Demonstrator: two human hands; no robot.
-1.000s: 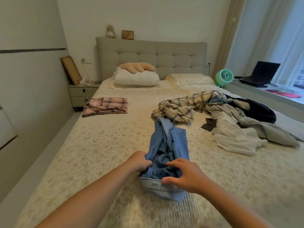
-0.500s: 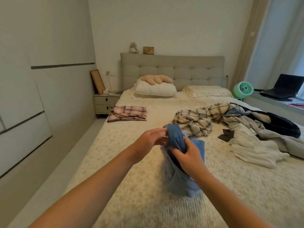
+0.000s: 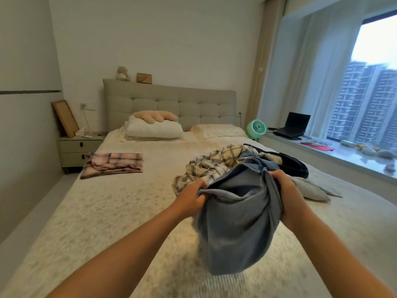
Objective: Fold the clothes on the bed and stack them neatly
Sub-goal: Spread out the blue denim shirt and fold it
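Note:
I hold a blue garment [image 3: 237, 220] up above the bed [image 3: 111, 211]. My left hand [image 3: 191, 195] grips its left edge and my right hand [image 3: 283, 190] grips a bunched part on its right; the cloth hangs between them. Behind it a heap of unfolded clothes lies on the right half of the bed: a cream plaid shirt [image 3: 206, 168], a dark garment [image 3: 294, 166] and a grey one [image 3: 311, 188]. A folded pink plaid garment [image 3: 113, 164] lies flat at the far left of the bed.
Pillows [image 3: 154, 129] lean at the padded headboard [image 3: 169, 104]. A nightstand [image 3: 79, 149] stands left of the bed. On the window ledge at right are a green fan [image 3: 256, 128], a laptop [image 3: 294, 125] and small items.
The blue garment was lifted off the bed and spread wider between my hands. My hands moved apart and up. The view swung right toward the window.

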